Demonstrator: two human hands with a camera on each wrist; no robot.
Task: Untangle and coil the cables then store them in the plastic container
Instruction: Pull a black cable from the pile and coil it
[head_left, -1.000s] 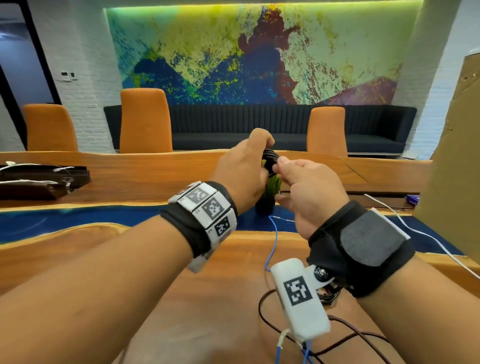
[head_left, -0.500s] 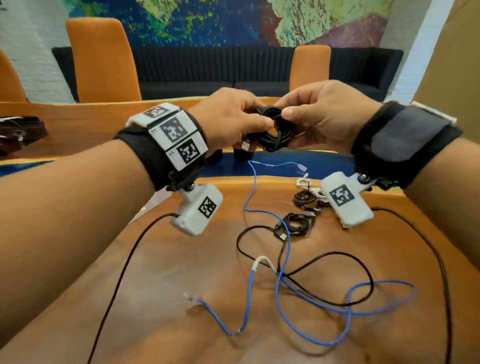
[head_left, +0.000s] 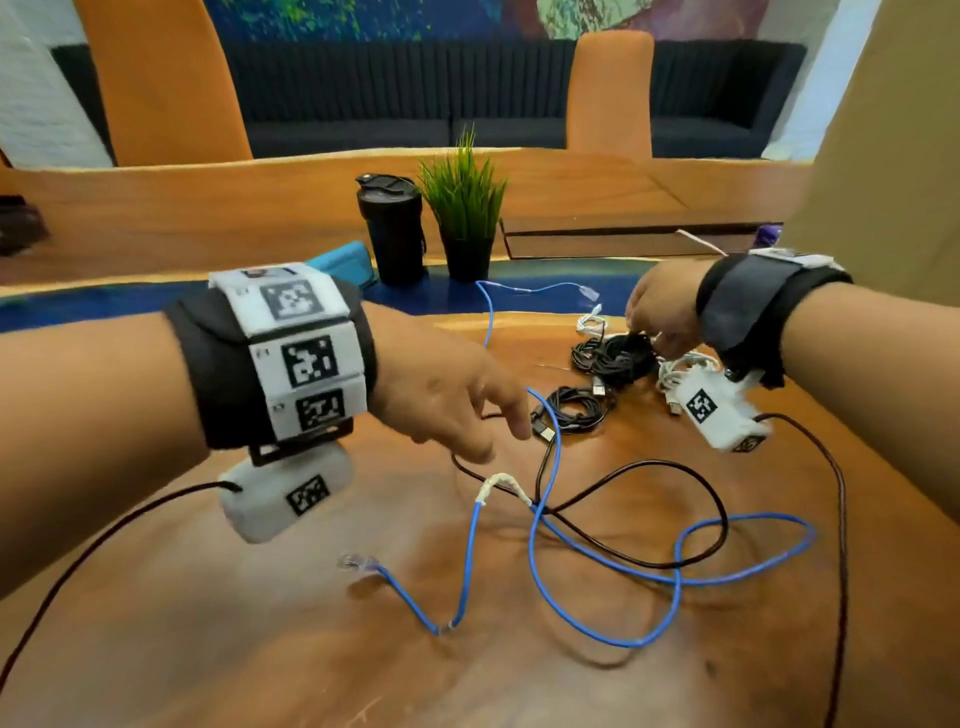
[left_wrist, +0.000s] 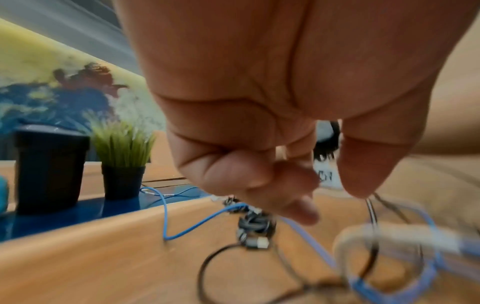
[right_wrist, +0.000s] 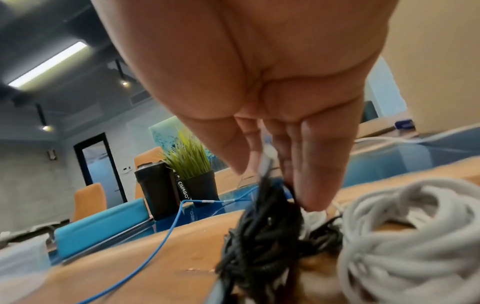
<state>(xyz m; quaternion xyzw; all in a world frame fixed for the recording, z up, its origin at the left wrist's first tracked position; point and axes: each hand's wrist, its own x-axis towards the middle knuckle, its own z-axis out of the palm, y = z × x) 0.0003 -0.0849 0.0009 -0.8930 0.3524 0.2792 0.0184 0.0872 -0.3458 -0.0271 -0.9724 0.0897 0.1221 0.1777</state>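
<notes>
Presently the right hand pinches the black coil, far right on the table. Left hand relaxed, empty, above the light, limp blue cable; grasp near the plug.

On my table I count two loose cables, one blue cable and one black cable. Coiled bundles: two black coils, one white coil. One black tumbler, one potted plant, two orange chairs behind.
</notes>
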